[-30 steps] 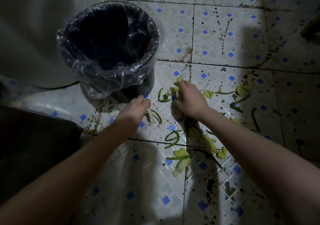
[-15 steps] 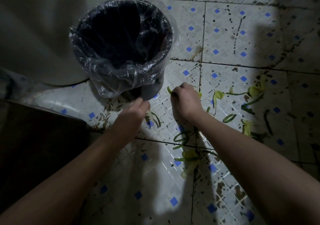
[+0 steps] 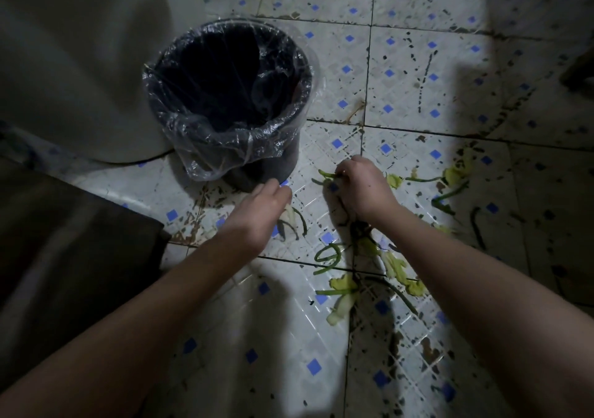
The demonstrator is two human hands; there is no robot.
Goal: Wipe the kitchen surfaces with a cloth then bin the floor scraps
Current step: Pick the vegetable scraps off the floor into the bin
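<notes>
A black bin (image 3: 291, 157) lined with a clear plastic bag (image 3: 221, 147) stands on the tiled floor, its inside dark. Green and yellow vegetable scraps (image 3: 340, 289) lie scattered on the tiles to its right and front. My right hand (image 3: 363, 186) is closed on a few green strips (image 3: 326, 173) just right of the bin's base. My left hand (image 3: 260, 211) reaches low beside the bin, fingers bent over pale and green peelings (image 3: 291, 218); whether it grips them is hidden.
A pale curved body (image 3: 80, 63) stands left of the bin and a dark panel (image 3: 64, 240) lies at the lower left. More green strips (image 3: 450, 192) lie further right. The floor tiles (image 3: 418, 79) are white with blue squares and dirty specks.
My right hand gathered scraps by the bin and stays closed on green strips. My left hand has hardly shifted. The view tipped so the bin sits lower in frame.
</notes>
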